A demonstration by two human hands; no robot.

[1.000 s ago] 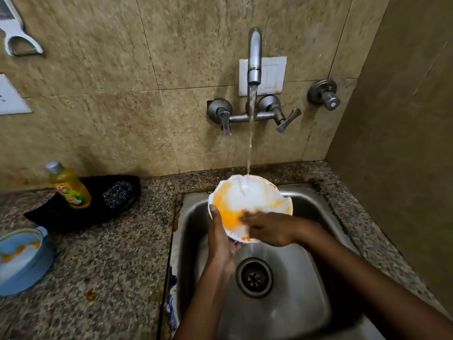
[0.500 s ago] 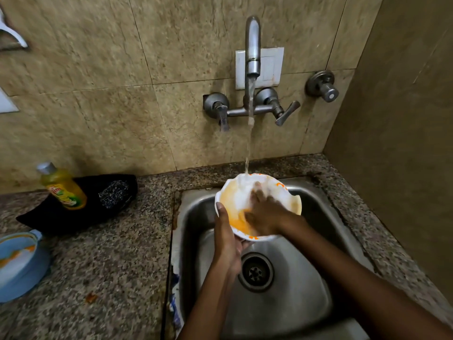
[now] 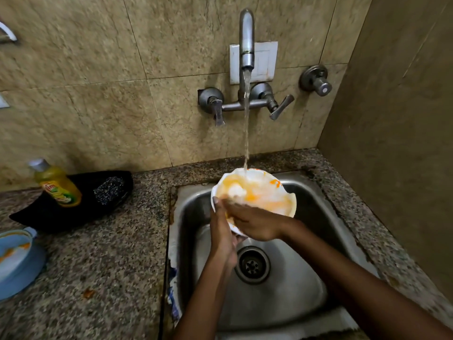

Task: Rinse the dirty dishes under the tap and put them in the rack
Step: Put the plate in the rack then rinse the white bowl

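A white plate (image 3: 259,192) smeared with orange sauce is tilted over the steel sink (image 3: 289,303), under the stream running from the wall tap (image 3: 246,40). My left hand (image 3: 221,231) grips the plate's left lower rim from beneath, thumb on the edge. My right hand (image 3: 255,223) lies flat on the plate's lower left face, fingers rubbing the surface. Water strikes the plate's top rim. No rack is in view.
A blue dirty dish (image 3: 17,261) sits on the granite counter (image 3: 98,266) at far left. A yellow dish-soap bottle (image 3: 57,184) and a steel scrubber (image 3: 109,190) rest in a black tray (image 3: 49,214). The sink drain (image 3: 252,265) is below my hands. A wall closes the right side.
My right hand slid from the plate's middle down to its lower left, near my left thumb. More white shows on the plate's upper part. The view shifted slightly.
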